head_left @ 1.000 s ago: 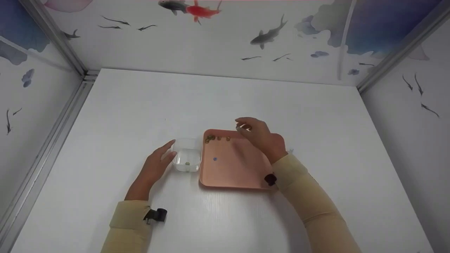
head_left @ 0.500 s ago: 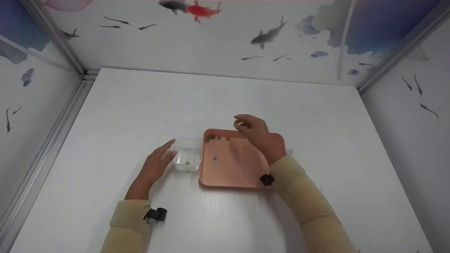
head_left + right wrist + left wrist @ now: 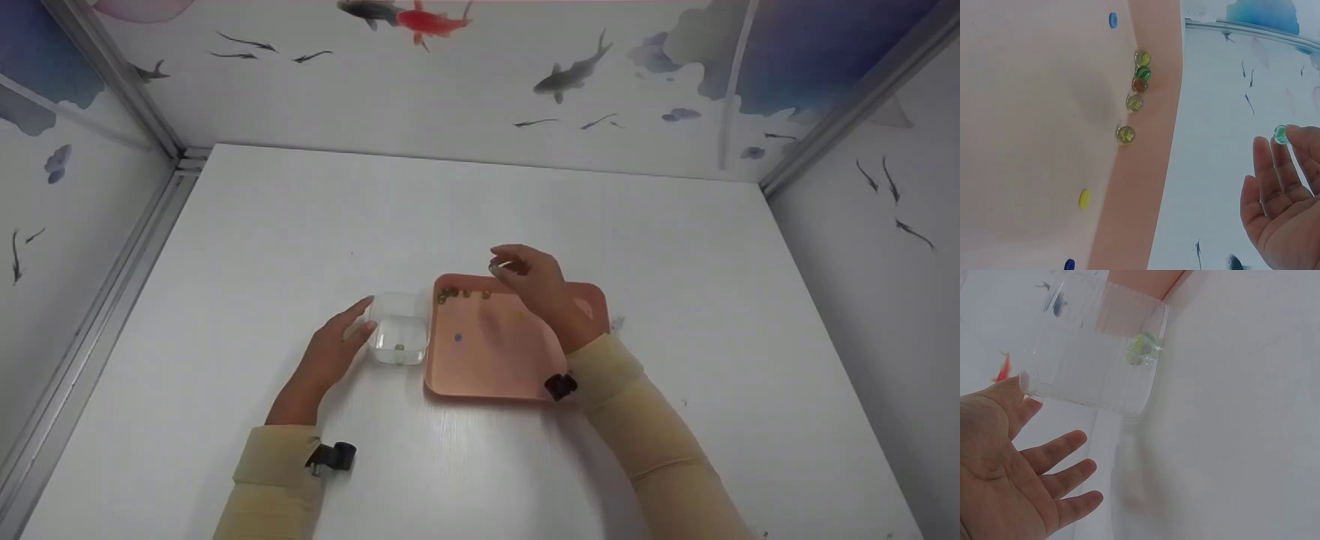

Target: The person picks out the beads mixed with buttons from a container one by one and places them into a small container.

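My right hand (image 3: 534, 283) is raised over the far edge of a pink tray (image 3: 487, 375). Between its fingertips and thumb it pinches a green-and-clear marble (image 3: 1280, 134). Just left of the tray stands a clear plastic container (image 3: 400, 306), inside which lies a yellow-green marble (image 3: 1141, 344). With fingers spread and fairly straight, my left hand (image 3: 328, 354) touches the container's left side. Several marbles line the tray's far side in the right wrist view, among them a brown marble (image 3: 1140, 84) and a yellow-striped marble (image 3: 1126, 134).
Flat on the tray are a light blue button (image 3: 1113, 20), a yellow button-like piece (image 3: 1084, 198) and a dark blue button (image 3: 1069, 264). All this stands on a white table (image 3: 300, 210), with fish-patterned panels (image 3: 450, 97) at the back and sides.
Over the last second my right hand has shifted slightly left and a little upward, carrying the marble. The left hand and the container have stayed put.
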`<state>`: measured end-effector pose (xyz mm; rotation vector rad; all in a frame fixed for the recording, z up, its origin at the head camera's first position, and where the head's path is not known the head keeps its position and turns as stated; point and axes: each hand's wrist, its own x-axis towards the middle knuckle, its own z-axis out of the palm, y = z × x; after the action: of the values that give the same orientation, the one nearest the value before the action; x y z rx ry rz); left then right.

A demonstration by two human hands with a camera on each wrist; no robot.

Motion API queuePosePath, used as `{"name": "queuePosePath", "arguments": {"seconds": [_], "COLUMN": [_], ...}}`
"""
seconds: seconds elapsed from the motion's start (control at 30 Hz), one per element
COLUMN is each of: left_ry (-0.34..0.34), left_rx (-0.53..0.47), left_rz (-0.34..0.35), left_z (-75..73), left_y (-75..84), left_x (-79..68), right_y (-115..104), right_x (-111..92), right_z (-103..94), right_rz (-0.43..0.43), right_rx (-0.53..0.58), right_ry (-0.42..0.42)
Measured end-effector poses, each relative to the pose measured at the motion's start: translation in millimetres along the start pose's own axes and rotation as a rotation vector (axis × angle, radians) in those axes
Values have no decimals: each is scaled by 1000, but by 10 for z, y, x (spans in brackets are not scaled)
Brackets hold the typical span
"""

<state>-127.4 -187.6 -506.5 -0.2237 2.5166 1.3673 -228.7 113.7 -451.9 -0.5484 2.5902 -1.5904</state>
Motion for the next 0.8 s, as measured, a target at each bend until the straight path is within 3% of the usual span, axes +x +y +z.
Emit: {"name": "queuePosePath", "arguments": {"seconds": [0.37, 0.57, 0.8], "left_ry": [3, 7, 13], "left_rx": [-5, -16, -2], "left_rz": [-3, 16, 3], "left_z": [2, 6, 21], "left_y": [1, -8, -19], "left_x": [-1, 0, 10], "right_y": [-41, -55, -105], "right_x": [-16, -37, -56], "right_z": [81, 134, 229], "right_rz": [-15, -12, -11], "right_rx": [67, 135, 114], "right_ry": [0, -39, -70]}}
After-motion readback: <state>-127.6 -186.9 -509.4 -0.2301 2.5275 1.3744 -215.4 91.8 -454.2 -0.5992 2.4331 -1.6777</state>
